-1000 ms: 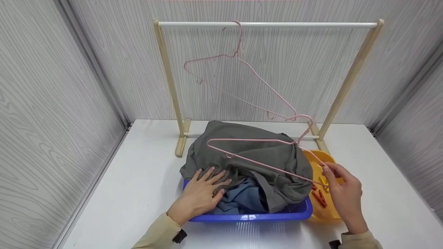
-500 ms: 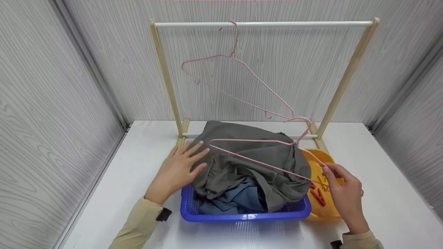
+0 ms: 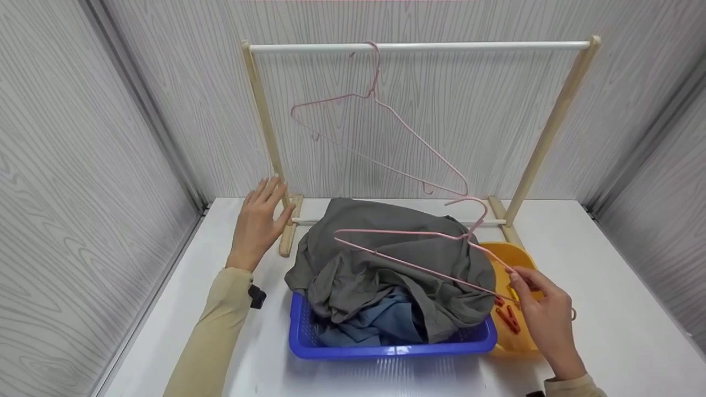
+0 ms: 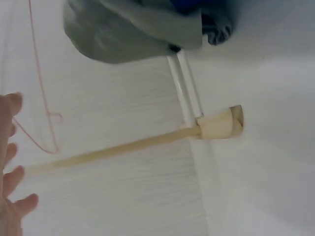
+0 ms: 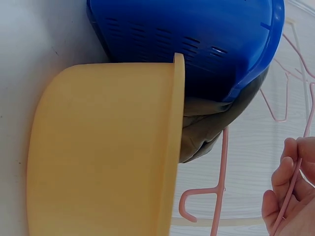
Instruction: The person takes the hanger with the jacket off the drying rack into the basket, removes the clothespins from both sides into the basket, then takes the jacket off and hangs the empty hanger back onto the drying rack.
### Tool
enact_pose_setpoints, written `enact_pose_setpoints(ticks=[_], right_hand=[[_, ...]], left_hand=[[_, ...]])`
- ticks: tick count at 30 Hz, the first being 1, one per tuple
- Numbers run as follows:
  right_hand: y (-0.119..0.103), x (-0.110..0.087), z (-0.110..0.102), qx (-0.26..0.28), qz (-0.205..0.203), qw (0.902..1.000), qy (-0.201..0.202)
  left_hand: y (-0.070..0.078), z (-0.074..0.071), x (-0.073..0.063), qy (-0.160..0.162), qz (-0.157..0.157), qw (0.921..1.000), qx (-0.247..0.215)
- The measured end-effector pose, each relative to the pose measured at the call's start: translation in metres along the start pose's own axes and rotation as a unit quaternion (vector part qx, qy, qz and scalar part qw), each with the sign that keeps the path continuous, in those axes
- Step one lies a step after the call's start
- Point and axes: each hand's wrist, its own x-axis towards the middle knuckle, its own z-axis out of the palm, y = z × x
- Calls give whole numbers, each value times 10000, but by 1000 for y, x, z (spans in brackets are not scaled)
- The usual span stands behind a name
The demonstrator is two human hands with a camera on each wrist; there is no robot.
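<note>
My left hand (image 3: 256, 226) is raised beside the left wooden post (image 3: 258, 105) of a drying rack. Its fingers are spread and hold nothing; whether they touch the post I cannot tell. My right hand (image 3: 543, 314) pinches one sloping arm of a pink clothes hanger (image 3: 424, 232), tilted over a grey garment (image 3: 375, 215). That garment lies bunched in a blue basket (image 3: 391, 351) together with some blue cloth (image 3: 386, 322). In the right wrist view, fingers (image 5: 283, 172) curl round the pink hanger arm.
A second pink hanger (image 3: 373, 95) hangs from the white rail (image 3: 469, 46) of the rack. Right of the basket stands a yellow basin (image 3: 507, 252) holding red clothespins (image 3: 508, 320). Panelled walls enclose the white table (image 3: 182, 331) at the back and sides.
My left hand has left the grey garment and moved up and left to the rack's left post. The right hand keeps its grip on the hanger, nearly still.
</note>
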Motion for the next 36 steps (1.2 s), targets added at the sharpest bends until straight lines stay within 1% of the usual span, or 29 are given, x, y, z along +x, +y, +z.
enact_pose_setpoints(ticks=[2,5,9,11,12,13,15,17,19,20,22,25,28,31,32,36], right_hand=[[0,-1,0,24,28,10000,-18],[0,-1,-1,23,51,10000,-31],[0,-1,-1,0,-20,10000,16],[0,-1,-1,-16,11,10000,39],[0,-2,-1,-35,55,10000,44],[-1,-2,-1,-62,117,9999,32],[-2,-4,-1,-105,252,9996,-1],[-2,-5,-1,-108,331,9994,-52],[-3,-5,-1,-139,378,9992,-78],[-3,-5,-1,-144,372,9992,-81],[-3,-3,-1,-149,337,9993,-76],[-4,-1,-2,-207,308,9993,-42],[-4,-1,-3,-189,279,9994,-60],[-3,-1,-3,-175,249,9995,-97],[-3,-1,-3,-179,237,9995,-107],[-2,0,-3,-196,146,9997,-84]], left_hand=[[-7,8,5,320,-239,9988,-276],[-14,18,14,724,-604,9930,-717],[-23,29,24,1050,-1081,9807,-1244],[-26,34,29,1120,-1374,9726,-1505],[-27,36,32,1140,-1538,9668,-1690],[-28,37,34,1148,-1698,9596,-1929],[-29,39,39,1159,-1976,9392,-2560],[-29,38,45,1143,-2187,9151,-3188],[-27,33,51,1117,-2308,8911,-3745],[-25,29,54,1104,-2347,8818,-3940],[-20,20,59,1059,-2432,8683,-4191],[-12,6,68,949,-2598,8536,-4415],[-10,-1,78,758,-2734,8478,-4481],[-14,0,86,624,-2838,8428,-4530],[-18,2,87,592,-2874,8438,-4494],[-31,14,90,535,-3019,8527,-4228]])
